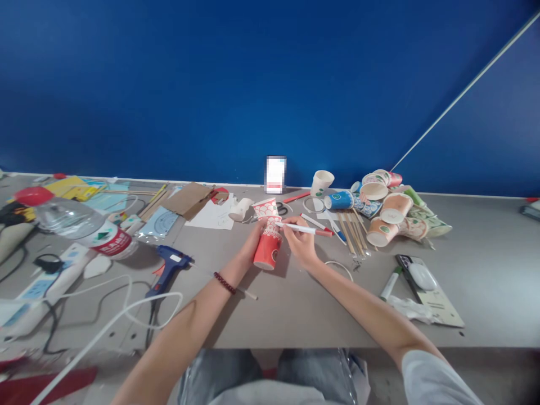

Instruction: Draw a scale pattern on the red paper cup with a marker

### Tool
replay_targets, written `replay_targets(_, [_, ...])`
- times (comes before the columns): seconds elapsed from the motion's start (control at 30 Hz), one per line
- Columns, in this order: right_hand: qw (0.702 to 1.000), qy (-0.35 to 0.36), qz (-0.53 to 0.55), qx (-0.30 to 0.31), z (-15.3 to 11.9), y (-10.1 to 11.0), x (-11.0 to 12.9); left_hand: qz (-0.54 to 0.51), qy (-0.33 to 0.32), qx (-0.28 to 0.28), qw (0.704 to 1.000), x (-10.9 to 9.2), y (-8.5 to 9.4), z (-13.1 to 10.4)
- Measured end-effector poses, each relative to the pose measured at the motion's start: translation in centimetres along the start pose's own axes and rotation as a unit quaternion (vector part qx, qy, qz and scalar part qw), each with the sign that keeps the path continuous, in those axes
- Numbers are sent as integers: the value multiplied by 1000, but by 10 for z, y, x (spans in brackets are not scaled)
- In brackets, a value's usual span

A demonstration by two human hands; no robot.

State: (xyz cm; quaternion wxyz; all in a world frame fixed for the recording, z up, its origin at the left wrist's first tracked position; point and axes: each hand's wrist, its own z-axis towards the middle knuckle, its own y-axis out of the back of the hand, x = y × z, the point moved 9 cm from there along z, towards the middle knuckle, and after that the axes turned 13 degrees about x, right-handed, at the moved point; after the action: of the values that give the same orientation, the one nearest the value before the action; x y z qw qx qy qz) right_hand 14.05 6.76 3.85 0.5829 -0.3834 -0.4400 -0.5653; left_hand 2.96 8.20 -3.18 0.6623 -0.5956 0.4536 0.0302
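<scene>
A red paper cup [267,254] is held just above the table, tilted, by my left hand [252,241], whose fingers wrap its side. Above the red part it carries white-and-red scalloped patterns, and a flared white piece with red arcs [266,208] shows at its far end. Between the fingers of my right hand [301,241] is a white marker pen with a red end [311,229]. Its tip meets or nearly meets the patterned part of the cup; I cannot tell which. A dark bead bracelet circles my left wrist.
To the left lie a blue glue gun [166,269], a bottle with red cap [80,225], a power strip [46,287] and cardboard [188,199]. To the right are wooden sticks [352,233], piled paper cups [390,211] and a computer mouse [423,277]. Scissors [279,208] lie behind the cup.
</scene>
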Motion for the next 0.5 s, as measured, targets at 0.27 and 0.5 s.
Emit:
replay_targets(0.27, [1000, -12, 3, -10, -1, 2, -3, 2, -5, 9, 1000, -1, -3, -1])
replay_targets(0.5, [1000, -4, 6, 3, -2, 0, -3, 4, -6, -9, 1000, -2, -3, -2])
